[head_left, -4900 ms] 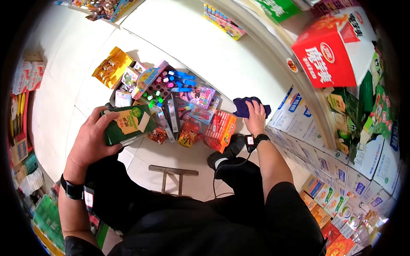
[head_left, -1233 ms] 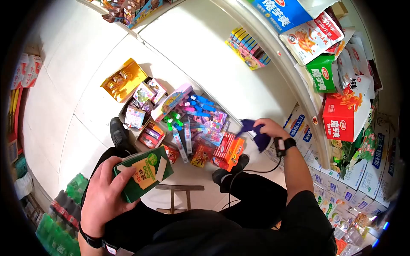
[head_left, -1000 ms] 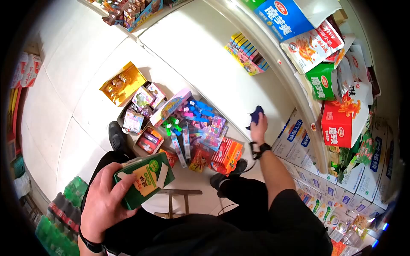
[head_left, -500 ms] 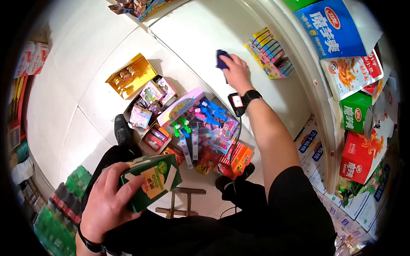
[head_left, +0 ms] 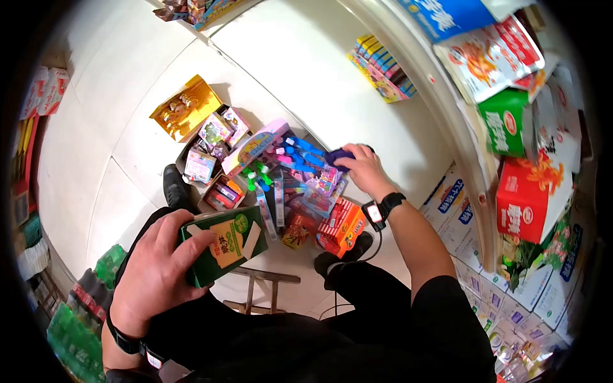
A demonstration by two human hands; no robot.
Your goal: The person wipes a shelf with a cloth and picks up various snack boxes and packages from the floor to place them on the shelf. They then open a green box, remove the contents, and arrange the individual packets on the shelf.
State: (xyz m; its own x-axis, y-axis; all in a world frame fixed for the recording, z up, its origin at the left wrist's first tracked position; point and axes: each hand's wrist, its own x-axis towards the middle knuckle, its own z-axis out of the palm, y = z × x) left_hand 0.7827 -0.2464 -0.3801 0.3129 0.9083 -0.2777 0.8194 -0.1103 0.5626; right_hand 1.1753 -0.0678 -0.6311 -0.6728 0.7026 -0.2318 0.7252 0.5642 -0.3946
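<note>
My left hand (head_left: 165, 258) grips a dark green box (head_left: 225, 246) with an orange label, at the lower left. My right hand (head_left: 363, 167) is closed on a dark purple cloth (head_left: 338, 157), right of the piled goods. Near the cloth lie blue toy-like items (head_left: 302, 153), a pink-purple box (head_left: 257, 147) and green pieces (head_left: 257, 175). An orange-red box (head_left: 342, 227) sits below my right hand. A small black device with a white label (head_left: 374, 212) is at my right wrist.
An open yellow box (head_left: 186, 108) and small boxes stand at the left of the pile. A carton of colourful packs (head_left: 382, 69) stands at the upper right. Shelves with snack bags (head_left: 490, 59) line the right side. A wooden stool (head_left: 263, 279) is near my legs; green bottles (head_left: 75, 341) are at lower left.
My right hand has moved down with the cloth, from the white surface towards the pile. The view has shifted a little. My left hand still holds the green box.
</note>
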